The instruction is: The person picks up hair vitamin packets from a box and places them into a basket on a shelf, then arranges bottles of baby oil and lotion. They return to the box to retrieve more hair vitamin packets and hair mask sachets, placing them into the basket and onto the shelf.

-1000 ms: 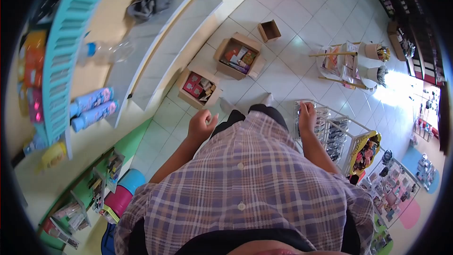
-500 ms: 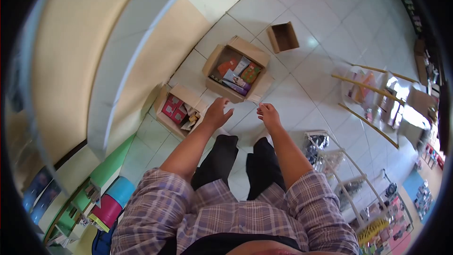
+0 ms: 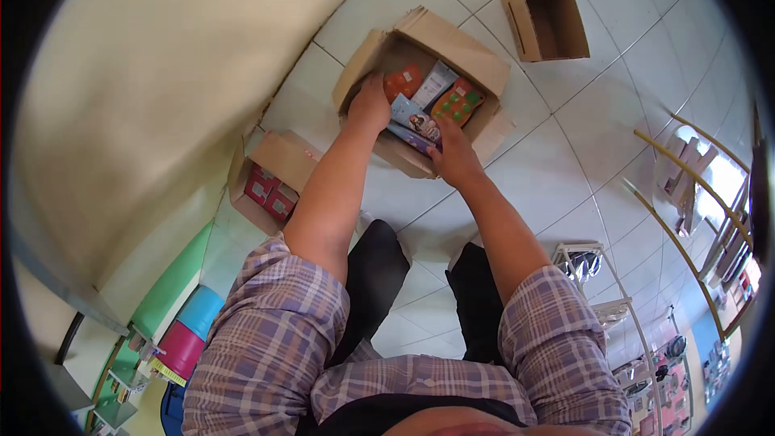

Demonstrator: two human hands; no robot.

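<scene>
An open cardboard box (image 3: pixel 456 42) stands on the floor in front of me. In it lie a light-blue printed package (image 3: pixel 415 119), a bluish-purple package (image 3: pixel 412 137), an orange item (image 3: pixel 403 81), a white packet (image 3: pixel 434 85) and an orange-and-green item (image 3: pixel 458 102). My left hand (image 3: pixel 370 105) reaches over the left side, its fingers mostly hidden inside, close to the light-blue package. At that package's right end is my right hand (image 3: pixel 457 153), thumb and fingers apart around the end of the two packages. I see no lift of either package.
A second open box (image 3: pixel 282 153) with red-and-white packs sits left, beside the wall (image 3: pixel 169 73). A small open carton (image 3: pixel 549 24) stands at the upper right. White wire racks (image 3: pixel 605 307) and yellow-legged furniture (image 3: pixel 686 169) are on the right. Blue and magenta containers (image 3: pixel 190 331) stand lower left.
Both hands have moved forward from the air before the box into and over it. The view has come closer to the boxes. The contents look unmoved.
</scene>
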